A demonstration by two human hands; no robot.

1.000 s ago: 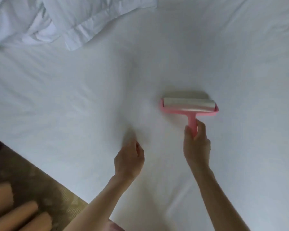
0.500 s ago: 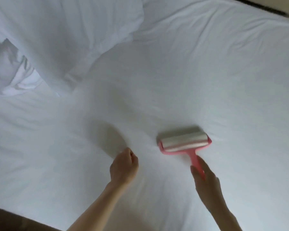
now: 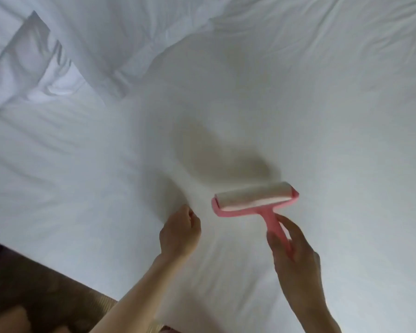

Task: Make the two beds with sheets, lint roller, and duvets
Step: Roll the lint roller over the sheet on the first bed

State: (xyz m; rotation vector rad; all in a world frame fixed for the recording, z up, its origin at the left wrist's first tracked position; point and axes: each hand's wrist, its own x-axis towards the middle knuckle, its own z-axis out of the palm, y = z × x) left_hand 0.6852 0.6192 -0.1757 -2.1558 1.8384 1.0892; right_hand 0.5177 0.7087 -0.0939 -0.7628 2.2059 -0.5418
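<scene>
The roller (image 3: 255, 197) sits over the sheet (image 3: 334, 131) a little in from the bed's near edge, drum across, pink handle pointing back toward the person. It looks light: a thin plastic frame with a paper-wrapped drum. The drum is tacky, so the handle is the only sensible place to take it. The frame should be stiff enough to press down without bending, and the handle looks narrow and smooth, so a loose hold may let it twist.

The right hand (image 3: 293, 255) grasps that handle low down, thumb on one side and fingers on the other, more a pinch than a full fist. The left hand (image 3: 179, 233) rests on the sheet just left of the roller, fingers curled under. I cannot tell whether it grips a fold of cloth or only leans on its knuckles.

The sheet is soft and slack, with shallow creases, and will likely drag and bunch under a sticky drum unless it is held taut.

The drum is blurred, so I cannot tell whether it touches the sheet or hovers just above. The handle's end is hidden in the palm. A duvet (image 3: 87, 44) is heaped at the far left corner, cut off by the frame. Carpet (image 3: 34, 284) shows beyond the near edge. No second bed is in view.
</scene>
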